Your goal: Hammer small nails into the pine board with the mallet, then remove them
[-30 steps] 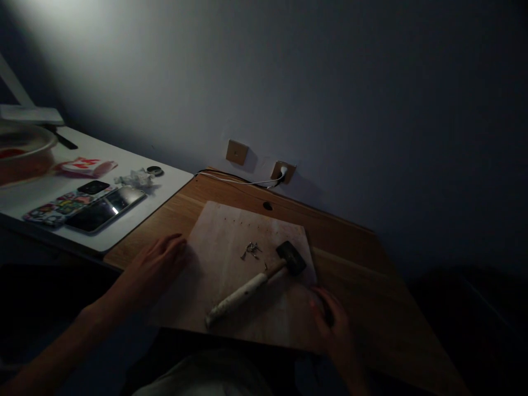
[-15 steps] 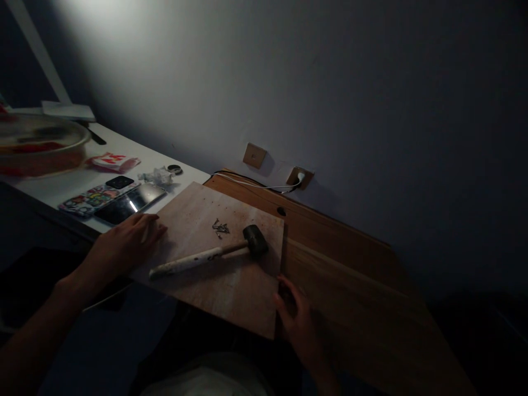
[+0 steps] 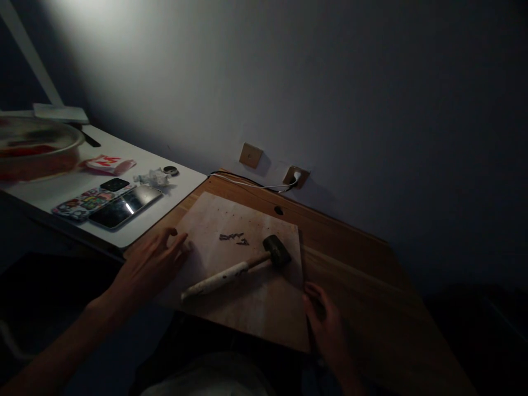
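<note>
A square wooden board [image 3: 264, 308] lies on the brown desk, its near edge hanging past the desk front. My left hand [image 3: 154, 264] grips its left edge, fingers bent over the side. On the right edge is my right hand [image 3: 325, 319], thumb and fingers curled against the wood. A mallet with a black head [image 3: 276, 251] and a whitish handle [image 3: 216, 280] rests diagonally across the board. Several small screws or nails [image 3: 234, 237] are scattered behind the handle. A row of small dark marks runs near the board's far edge.
The brown desk [image 3: 363, 286] meets a white table [image 3: 124, 236] at left. On that table are a phone [image 3: 126, 208], a patterned case [image 3: 82, 203], crumpled plastic [image 3: 152, 177], a red-and-white packet [image 3: 109, 163] and a large clear container [image 3: 45, 162]. Cables run to a wall socket [image 3: 296, 177].
The board has shifted right and towards me, with both hands moving along at its edges. The mallet and the small metal pieces on it have travelled too, and the pieces have spread slightly.
</note>
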Demonstrator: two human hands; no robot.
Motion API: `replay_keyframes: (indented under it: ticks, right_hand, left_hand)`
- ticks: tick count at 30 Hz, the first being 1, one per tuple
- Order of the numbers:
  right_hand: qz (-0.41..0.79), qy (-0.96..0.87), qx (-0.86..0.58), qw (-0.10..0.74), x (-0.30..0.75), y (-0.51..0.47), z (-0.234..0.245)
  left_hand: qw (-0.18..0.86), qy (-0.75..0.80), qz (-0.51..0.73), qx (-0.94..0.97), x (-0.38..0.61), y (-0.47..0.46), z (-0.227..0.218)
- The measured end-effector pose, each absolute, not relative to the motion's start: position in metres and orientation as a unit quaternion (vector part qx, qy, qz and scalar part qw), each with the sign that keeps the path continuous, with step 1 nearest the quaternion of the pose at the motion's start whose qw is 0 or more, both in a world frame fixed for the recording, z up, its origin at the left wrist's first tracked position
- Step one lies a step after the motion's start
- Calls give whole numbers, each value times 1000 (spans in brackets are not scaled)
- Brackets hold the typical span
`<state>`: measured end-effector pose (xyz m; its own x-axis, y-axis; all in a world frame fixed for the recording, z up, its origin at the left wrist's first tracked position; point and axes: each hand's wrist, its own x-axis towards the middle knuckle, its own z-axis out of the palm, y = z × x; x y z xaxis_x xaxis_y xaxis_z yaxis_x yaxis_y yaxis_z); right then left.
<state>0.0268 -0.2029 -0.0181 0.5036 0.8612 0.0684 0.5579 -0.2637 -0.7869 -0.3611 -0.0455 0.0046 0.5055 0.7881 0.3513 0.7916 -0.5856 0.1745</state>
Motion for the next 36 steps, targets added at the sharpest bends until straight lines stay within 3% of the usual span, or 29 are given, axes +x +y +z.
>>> replay_keyframes:
  ticks: [5, 9, 16, 19, 23, 28, 32, 36]
  right_hand:
    - [166, -393, -807, 408, 77, -238, -15]
    - [153, -365, -842, 367, 109, -267, -9]
    - [43, -340, -860, 378, 90, -283, -15]
    - [106, -432, -810, 382, 54, -274, -11]
    - [208, -536, -760, 303, 8, -252, 3]
    - [198, -529, -783, 262, -13, -226, 12]
    - [234, -455, -791, 336, -14, -228, 12]
    - [374, -340, -723, 470, 2, -252, 10]
  left_hand:
    - [21, -363, -154, -919, -327, -73, -5]
    - [-1, -323, -143, -936, -311, -86, -9]
    - [7, -309, -138, -941, -279, -72, 7]
    - [-3, -246, -139, -959, -249, -62, 9]
    - [-32, -170, -123, -977, -207, -48, 14]
    - [-34, -95, -129, -987, -175, -37, 18]
    - [-28, -68, -145, -987, -166, -35, 15]
    - [-32, -71, -137, -987, -159, -36, 16]
